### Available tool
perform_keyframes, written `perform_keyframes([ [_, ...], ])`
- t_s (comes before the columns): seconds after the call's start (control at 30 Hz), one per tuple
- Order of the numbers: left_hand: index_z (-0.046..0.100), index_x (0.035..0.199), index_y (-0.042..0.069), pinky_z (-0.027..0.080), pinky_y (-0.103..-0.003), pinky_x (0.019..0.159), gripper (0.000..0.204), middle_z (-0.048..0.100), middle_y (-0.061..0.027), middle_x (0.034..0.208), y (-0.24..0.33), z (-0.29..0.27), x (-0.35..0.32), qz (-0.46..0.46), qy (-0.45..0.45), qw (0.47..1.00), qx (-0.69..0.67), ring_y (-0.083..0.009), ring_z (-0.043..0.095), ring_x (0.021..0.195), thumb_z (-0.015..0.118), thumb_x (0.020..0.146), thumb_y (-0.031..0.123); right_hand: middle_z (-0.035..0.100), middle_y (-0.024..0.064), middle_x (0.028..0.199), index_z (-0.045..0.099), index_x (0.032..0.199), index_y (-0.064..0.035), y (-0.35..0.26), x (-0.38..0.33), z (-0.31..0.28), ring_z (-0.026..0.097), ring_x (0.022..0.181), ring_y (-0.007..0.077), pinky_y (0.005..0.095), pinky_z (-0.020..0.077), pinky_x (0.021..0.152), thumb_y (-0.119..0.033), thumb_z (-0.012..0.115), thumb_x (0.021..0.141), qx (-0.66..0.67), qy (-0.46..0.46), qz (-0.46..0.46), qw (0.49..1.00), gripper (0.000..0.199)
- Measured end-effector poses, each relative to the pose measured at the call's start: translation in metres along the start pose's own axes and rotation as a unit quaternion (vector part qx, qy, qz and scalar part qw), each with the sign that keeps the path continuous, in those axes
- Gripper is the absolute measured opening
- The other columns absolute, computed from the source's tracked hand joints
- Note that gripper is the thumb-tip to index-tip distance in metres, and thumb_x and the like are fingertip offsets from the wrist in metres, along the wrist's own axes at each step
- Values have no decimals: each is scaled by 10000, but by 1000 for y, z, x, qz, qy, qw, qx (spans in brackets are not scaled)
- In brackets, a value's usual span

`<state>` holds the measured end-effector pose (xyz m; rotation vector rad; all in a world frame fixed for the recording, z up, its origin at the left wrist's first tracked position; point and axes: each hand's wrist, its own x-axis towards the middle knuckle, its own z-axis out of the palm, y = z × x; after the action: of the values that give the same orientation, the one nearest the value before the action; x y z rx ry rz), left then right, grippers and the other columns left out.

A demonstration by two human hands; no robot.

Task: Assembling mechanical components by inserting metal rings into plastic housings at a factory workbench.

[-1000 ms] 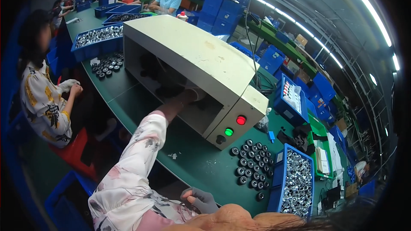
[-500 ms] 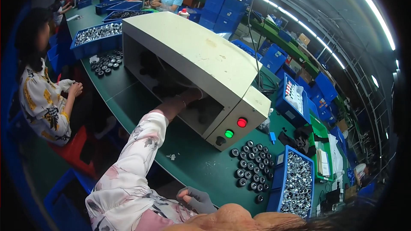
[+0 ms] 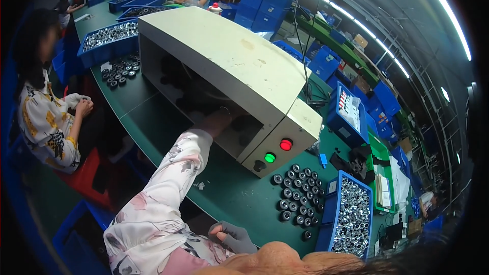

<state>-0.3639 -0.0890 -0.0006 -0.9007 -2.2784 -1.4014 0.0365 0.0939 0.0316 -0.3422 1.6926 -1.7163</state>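
Bright ceiling strip lights point(image 3: 387, 7); heavy fisheye bending, dark rim.

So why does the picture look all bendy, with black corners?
Head view: a fisheye lens bows straight lines, so the green table edge curves and the rim goes black. Ceiling light strips glare white. Inside the cream machine box it is shadowy, hiding the left hand. The gloved right hand looks sharp.

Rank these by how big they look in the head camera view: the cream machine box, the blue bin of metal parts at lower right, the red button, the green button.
1. Cream machine box
2. Blue bin
3. Red button and green button: look alike in size, no ranking.
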Motion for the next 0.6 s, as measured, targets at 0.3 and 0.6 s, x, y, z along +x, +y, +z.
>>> perform_keyframes([
  [0.3,615,1274,52,442,-400,1027,379,623,-174,1286,9,-4,-6,-12,-25,999,27,-322,578,1196,492,1011,295,630,39,1095,649,1106,4,9,5,4,559,993,93,253,441,864,-166,572,999,7,-2,-13,1000,215],
  [0.6,619,1268,54,444,-402,1024,374,626,-173,1282,18,10,1,-21,-56,997,39,-323,581,1192,503,1006,295,629,42,1088,653,1104,3,10,9,4,561,992,104,260,445,871,-167,575,996,-17,-5,1,1000,216],
])
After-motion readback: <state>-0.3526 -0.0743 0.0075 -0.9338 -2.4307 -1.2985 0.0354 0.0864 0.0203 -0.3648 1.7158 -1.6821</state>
